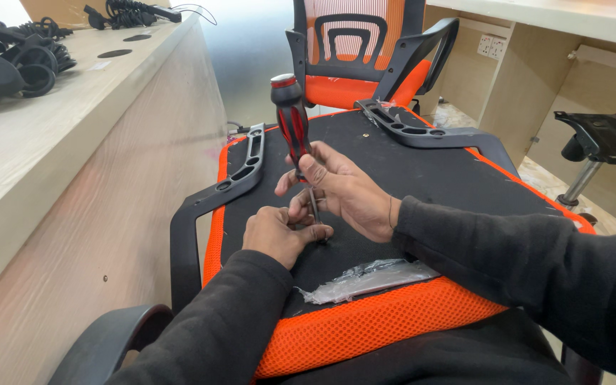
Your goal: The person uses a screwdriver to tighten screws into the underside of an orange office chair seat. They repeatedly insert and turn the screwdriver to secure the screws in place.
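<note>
Second orange mesh-back chair (354, 53) w/ black frame standing upright behind, facing this way. Pale wood desk (51, 142) running along the left; black coiled cables (23, 53) lying in a heap on top, more cables (133, 11) sitting at the far end, round grommet holes (115, 53) showing betw. them. Black chair base plate on metal post (597, 142) standing at right, near wall sockets (493, 46).
</note>
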